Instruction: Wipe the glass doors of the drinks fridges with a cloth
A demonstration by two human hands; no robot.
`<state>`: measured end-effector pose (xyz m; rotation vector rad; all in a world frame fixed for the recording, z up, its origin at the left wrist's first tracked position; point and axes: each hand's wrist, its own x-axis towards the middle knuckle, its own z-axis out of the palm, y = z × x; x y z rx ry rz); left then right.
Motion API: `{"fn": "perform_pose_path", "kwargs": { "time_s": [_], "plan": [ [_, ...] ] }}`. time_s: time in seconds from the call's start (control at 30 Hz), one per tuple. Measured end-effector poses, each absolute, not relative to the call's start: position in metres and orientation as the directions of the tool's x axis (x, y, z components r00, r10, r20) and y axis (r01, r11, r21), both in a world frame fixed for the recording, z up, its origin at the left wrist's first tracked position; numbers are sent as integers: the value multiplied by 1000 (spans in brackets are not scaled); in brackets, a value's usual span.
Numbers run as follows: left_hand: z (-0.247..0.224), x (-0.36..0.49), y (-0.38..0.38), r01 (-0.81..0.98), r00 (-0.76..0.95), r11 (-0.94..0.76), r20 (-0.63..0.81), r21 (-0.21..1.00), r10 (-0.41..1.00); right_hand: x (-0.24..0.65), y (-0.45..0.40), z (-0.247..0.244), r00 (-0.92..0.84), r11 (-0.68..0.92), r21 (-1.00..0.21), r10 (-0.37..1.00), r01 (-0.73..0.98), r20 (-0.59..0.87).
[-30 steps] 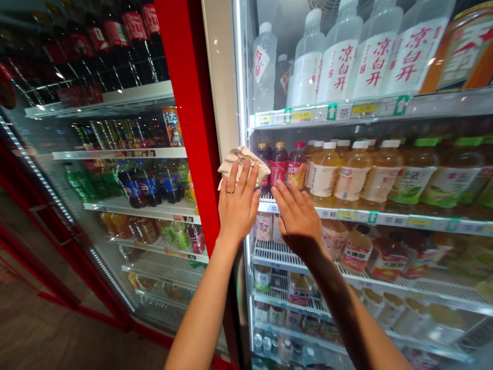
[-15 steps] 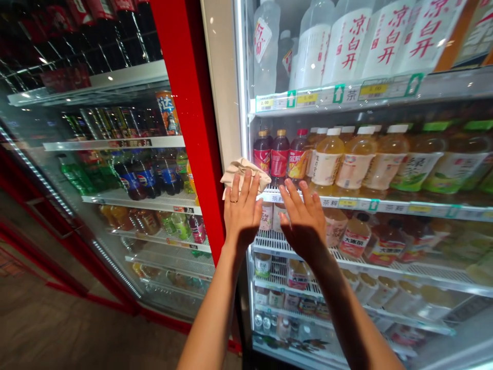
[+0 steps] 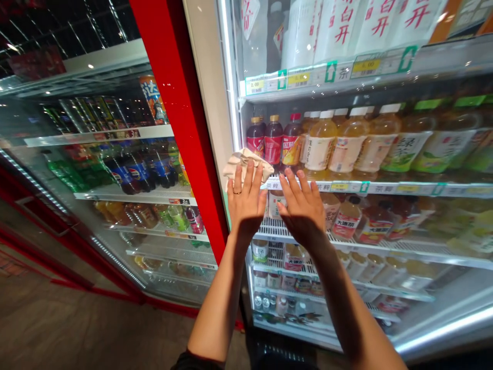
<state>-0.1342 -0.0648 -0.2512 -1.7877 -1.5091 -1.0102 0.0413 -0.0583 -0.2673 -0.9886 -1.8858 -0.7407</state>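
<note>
My left hand [image 3: 245, 198] lies with spread fingers over a beige cloth [image 3: 238, 163], pressing it flat against the left edge of a lit glass-door fridge. A ring shows on one of its fingers. Just to the right, my right hand [image 3: 302, 205] rests on the glass with its fingers apart and nothing in it. Behind the glass, above my hands, stand dark bottles with red labels [image 3: 273, 144] and a yellow tea bottle with a white cap [image 3: 321, 144].
A red-framed fridge [image 3: 185, 113] with cans and cola bottles [image 3: 139, 172] stands at the left. Large water bottles [image 3: 342, 25] fill the top shelf at the right. Brown floor [image 3: 96, 329] shows at the lower left.
The view has tilted down and shifted slightly right, so the shelves sit higher and further left. The cloth looks more spread out under my left hand, and both hands remain against the fridge.
</note>
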Motion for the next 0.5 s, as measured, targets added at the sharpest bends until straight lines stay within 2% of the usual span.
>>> {"fn": "perform_pose_path", "kwargs": {
  "time_s": [0.2,0.37,0.5],
  "plan": [
    [-233,-139,-64,981,39,-187,879,57,474,52,-54,-269,-377,509,148,384,848,843],
    [-253,-131,-63,979,-31,-161,879,122,475,54,-58,-267,-382,526,132,401,840,832],
    [-261,-118,-65,979,3,-174,858,101,513,53,-59,-266,-386,549,101,435,830,813]
  ]
}}
